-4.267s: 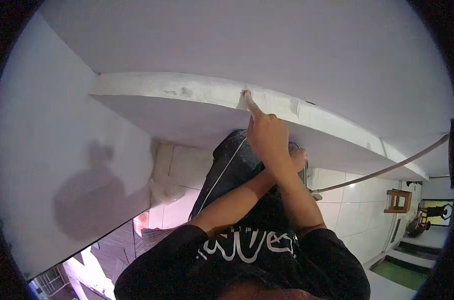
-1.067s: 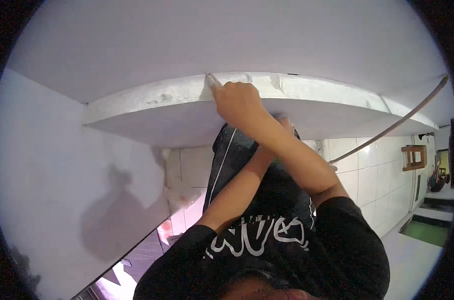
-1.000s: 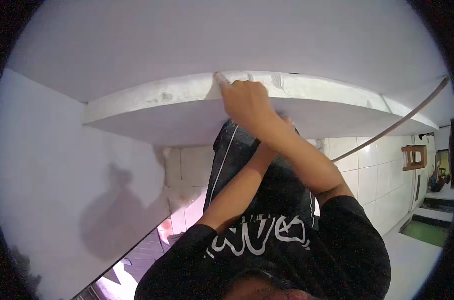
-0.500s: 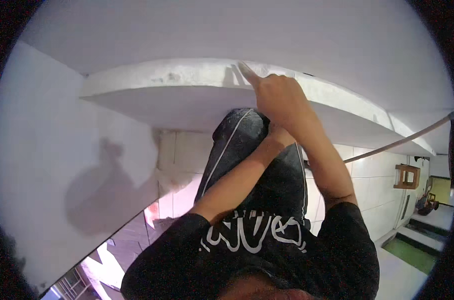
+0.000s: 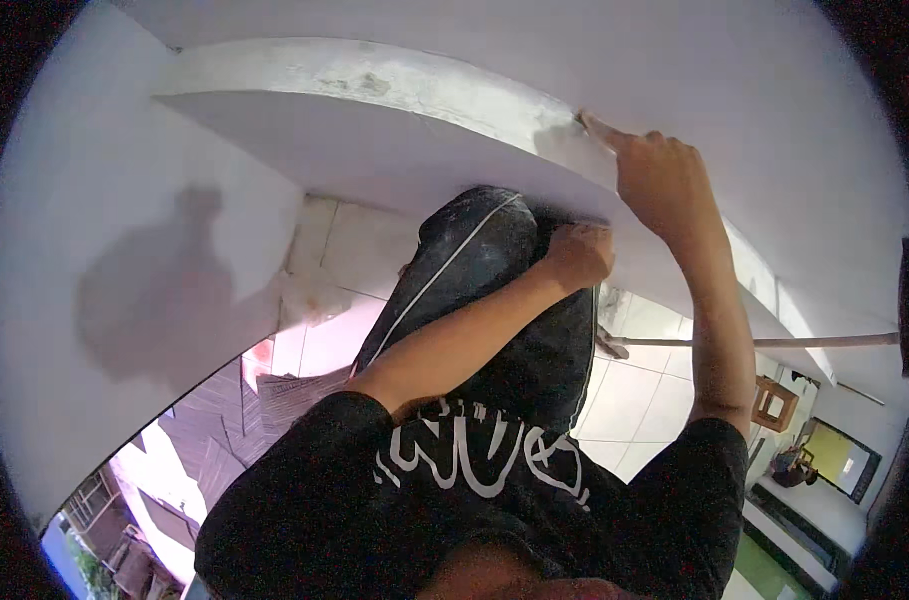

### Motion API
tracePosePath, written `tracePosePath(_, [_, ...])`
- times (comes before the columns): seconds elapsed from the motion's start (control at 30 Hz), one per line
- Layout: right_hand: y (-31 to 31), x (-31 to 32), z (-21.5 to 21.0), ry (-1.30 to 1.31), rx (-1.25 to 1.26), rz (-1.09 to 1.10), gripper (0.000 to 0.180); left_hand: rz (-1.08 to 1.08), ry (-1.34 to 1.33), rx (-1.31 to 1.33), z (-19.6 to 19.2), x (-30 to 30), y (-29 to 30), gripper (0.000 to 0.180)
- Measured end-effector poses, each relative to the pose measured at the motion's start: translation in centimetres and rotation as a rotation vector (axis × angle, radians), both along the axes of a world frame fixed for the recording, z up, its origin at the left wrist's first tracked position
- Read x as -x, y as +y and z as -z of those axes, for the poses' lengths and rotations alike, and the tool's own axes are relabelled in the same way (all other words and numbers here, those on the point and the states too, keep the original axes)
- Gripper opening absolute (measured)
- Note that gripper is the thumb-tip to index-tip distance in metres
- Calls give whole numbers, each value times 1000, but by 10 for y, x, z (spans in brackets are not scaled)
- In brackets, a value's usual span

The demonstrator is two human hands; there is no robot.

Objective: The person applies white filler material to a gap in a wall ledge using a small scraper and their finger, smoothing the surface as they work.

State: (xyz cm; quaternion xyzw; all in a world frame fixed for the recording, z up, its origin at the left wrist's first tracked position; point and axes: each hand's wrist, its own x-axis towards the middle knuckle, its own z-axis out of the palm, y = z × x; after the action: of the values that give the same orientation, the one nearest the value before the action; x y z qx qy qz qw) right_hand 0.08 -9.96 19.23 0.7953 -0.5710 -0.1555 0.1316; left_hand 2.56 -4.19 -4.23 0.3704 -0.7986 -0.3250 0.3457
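Note:
My right hand (image 5: 669, 185) is raised at the upper edge of a pale, curved ledge (image 5: 454, 100). Its fingers are curled, and a narrow tip with a dark end reaches from it to the ledge's edge. Whether that tip is a finger or a small tool is unclear. Patchy white and grey marks cover the ledge's face. My left hand (image 5: 581, 257) is closed in front of my right knee, below the ledge; a thin dark edge shows by its knuckles, but what it grips is hidden. Dusty dark trousers (image 5: 474, 260) cover my bent legs.
A long brown pole (image 5: 814, 342) stretches behind my right forearm across the tiled floor (image 5: 629, 400). Farther right are a wooden stool (image 5: 774, 403) and another person (image 5: 794, 466). A white wall (image 5: 84, 200) bearing my shadow rises on the left.
My right hand has moved rightward along the ledge. My left hand, earlier partly hidden behind the right wrist, now shows apart from it. The whole view has shifted and tilted.

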Motion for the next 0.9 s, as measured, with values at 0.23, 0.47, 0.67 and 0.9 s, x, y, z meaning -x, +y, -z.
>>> tracePosePath(0.23, [4,3,8,-174,-67,-44,64,216,-234,-366,-26,-8,-12,27])
tracePosePath(0.47, [8,-85,47,-438,56,54,61,166,378,-329,-8,-2,4,27])
tracePosePath(0.67, [25,-72,56,-443,98,267,65,164,-31,-183,-2,0,-11,26])
tracePosePath(0.9, [42,-49,59,-444,173,327,63,200,-86,-182,-2,11,-8,25])
